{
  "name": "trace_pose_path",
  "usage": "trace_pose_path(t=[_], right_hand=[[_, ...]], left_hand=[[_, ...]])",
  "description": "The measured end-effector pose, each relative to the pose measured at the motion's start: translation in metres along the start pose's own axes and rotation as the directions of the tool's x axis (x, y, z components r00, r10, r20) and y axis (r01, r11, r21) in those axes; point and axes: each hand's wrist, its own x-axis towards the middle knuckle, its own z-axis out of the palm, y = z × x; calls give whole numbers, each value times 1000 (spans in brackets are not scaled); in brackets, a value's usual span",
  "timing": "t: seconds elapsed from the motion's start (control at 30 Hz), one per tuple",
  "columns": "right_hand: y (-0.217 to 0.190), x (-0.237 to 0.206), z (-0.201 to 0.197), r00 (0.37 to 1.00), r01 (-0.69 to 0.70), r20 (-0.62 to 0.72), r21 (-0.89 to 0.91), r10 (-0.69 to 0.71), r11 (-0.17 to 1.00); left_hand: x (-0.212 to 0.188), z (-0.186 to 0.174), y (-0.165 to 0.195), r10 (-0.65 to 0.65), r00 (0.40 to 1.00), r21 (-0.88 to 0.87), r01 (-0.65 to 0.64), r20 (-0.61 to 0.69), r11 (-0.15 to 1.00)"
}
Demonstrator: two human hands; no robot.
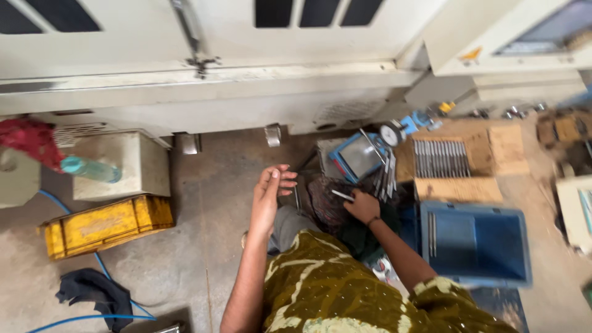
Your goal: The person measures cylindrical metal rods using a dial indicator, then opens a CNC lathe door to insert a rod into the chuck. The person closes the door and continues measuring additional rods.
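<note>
My left hand (269, 191) is raised over my lap with fingers slightly spread and nothing in it. My right hand (361, 206) reaches forward and pinches a thin metal rod (341, 195). Just beyond it lie several more metal rods (386, 180) beside a blue-framed tray (356, 156) and a round dial gauge (390, 134). A row of similar rods (440, 158) lies on a cardboard sheet (509, 150). A blue plastic crate (478, 242) at my right holds a few rods (432, 234).
A large white machine (203, 74) fills the far side. A yellow crate (105, 226), a plastic bottle (90, 168), a red cloth (31, 139), a dark rag (95, 291) and a blue hose (92, 317) lie at the left on the concrete floor.
</note>
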Motion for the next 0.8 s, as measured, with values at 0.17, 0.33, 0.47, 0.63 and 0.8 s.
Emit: trace_pose_path(t=[0.17, 0.33, 0.47, 0.63, 0.8], right_hand=[[-8, 5, 9, 997, -82, 2, 90, 82, 993], [-19, 10, 15, 998, -47, 35, -19, 48, 999], [-21, 12, 14, 996, -39, 77, -58, 43, 998], [-14, 15, 6, 997, -70, -3, 233, 73, 970], [5, 26, -2, 992, -126, 53, 598, 118, 791]], left_hand=[[12, -5, -3, 33, 999, -24, -33, -21, 999], [22, 0, -5, 33, 999, -36, -34, -15, 999], [25, 2, -3, 14, 1000, -13, -14, 2, 1000], [35, 2, -7, -41, 999, -34, 42, 25, 999], [57, 13, -44, -134, 986, -48, 139, 95, 989]])
